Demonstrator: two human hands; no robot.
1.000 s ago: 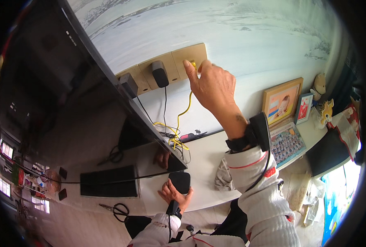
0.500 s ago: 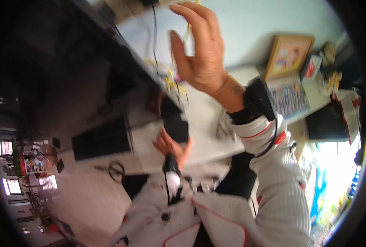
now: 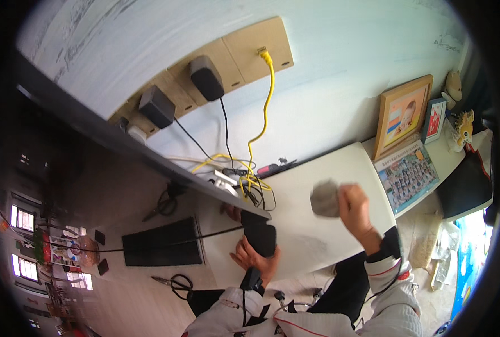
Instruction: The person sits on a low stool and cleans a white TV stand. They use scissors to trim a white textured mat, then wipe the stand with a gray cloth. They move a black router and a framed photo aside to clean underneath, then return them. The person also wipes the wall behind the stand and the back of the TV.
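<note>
My left hand [image 3: 257, 258] is wrapped around a small black box [image 3: 262, 238] with rounded corners, close to the lower corner of a large glossy television screen [image 3: 92, 185]. Fingers closed, my right hand [image 3: 355, 212] grips a grey cloth [image 3: 325, 198] over the white cabinet top [image 3: 300, 247]. Motion smears the cloth, and whether it touches the surface I cannot tell. Black and yellow cables [image 3: 253, 182] lie tangled behind the black box. The screen mirrors part of my left hand and the box.
Wall sockets [image 3: 258, 50] carry two black adapters [image 3: 207, 78] and a yellow cable [image 3: 271, 84]. Framed pictures [image 3: 404, 115] and a group photo [image 3: 408, 178] stand or lie at the right. Scissors [image 3: 180, 282] and a dark rectangular panel [image 3: 163, 241] lie left of my left hand.
My right hand has come down from its raised, spread pose near the wall and now holds the grey cloth. My left hand keeps the black box. The view has shifted, showing more wall.
</note>
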